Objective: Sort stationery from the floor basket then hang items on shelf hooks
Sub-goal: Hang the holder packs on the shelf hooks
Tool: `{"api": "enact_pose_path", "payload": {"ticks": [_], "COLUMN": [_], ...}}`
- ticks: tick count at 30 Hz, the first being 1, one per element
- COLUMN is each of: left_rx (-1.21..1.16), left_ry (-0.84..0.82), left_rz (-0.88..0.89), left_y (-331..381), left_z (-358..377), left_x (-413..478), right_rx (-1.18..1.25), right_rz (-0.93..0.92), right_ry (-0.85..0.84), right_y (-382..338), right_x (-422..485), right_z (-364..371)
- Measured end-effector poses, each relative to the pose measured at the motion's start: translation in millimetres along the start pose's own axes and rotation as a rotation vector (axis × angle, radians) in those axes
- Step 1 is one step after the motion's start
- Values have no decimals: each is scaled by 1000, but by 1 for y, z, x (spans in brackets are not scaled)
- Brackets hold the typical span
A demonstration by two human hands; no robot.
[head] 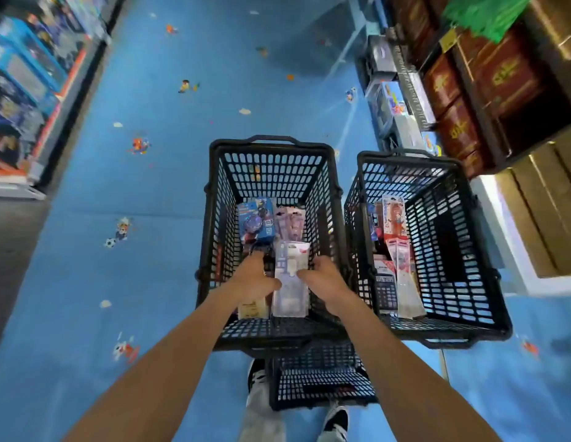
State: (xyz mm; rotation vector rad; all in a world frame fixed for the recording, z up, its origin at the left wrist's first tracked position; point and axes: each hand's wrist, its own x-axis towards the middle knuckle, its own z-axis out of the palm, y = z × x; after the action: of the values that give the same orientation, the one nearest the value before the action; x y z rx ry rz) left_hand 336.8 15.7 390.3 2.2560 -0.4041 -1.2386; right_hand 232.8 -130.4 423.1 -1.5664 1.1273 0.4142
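Note:
Two black mesh baskets stand on the blue floor. Both my hands reach into the left basket (pixel 271 148). A long pale lilac blister pack (pixel 290 282) lies between them, and my right hand (pixel 322 275) pinches its right edge. My left hand (pixel 255 275) curls around the left side of the pack, over a cream packet (pixel 252 309). Further in lie a blue toy pack (pixel 257 224) and a pink pack (pixel 289 223). The right basket (pixel 437 161) holds several carded pens (pixel 394 218) and a black calculator (pixel 386 288).
A third black basket (pixel 319 378) sits under the left one, by my shoes (pixel 337 419). Shelves of boxed toys (pixel 26 84) line the left side. Brown boxes (pixel 488 90) and cardboard cartons (pixel 545 205) fill the shelving on the right. The blue floor (pixel 134 202) runs ahead between them.

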Motion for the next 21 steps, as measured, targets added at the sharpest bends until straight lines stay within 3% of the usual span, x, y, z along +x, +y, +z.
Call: {"api": "enact_pose_path", "payload": {"ticks": [6, 15, 21], "left_rx": [-107, -171, -239], "left_ry": [-83, -232, -294], "left_rz": [-84, -61, -115], "left_y": [-19, -49, -55], "left_z": [16, 48, 52], "left_x": [79, 158, 176], "right_rx": [98, 217, 367], "right_rz": [85, 308, 302], "right_ry": [69, 26, -7], "right_y": [52, 71, 134], "right_x": [112, 156, 209], "right_z": [37, 62, 81]}}
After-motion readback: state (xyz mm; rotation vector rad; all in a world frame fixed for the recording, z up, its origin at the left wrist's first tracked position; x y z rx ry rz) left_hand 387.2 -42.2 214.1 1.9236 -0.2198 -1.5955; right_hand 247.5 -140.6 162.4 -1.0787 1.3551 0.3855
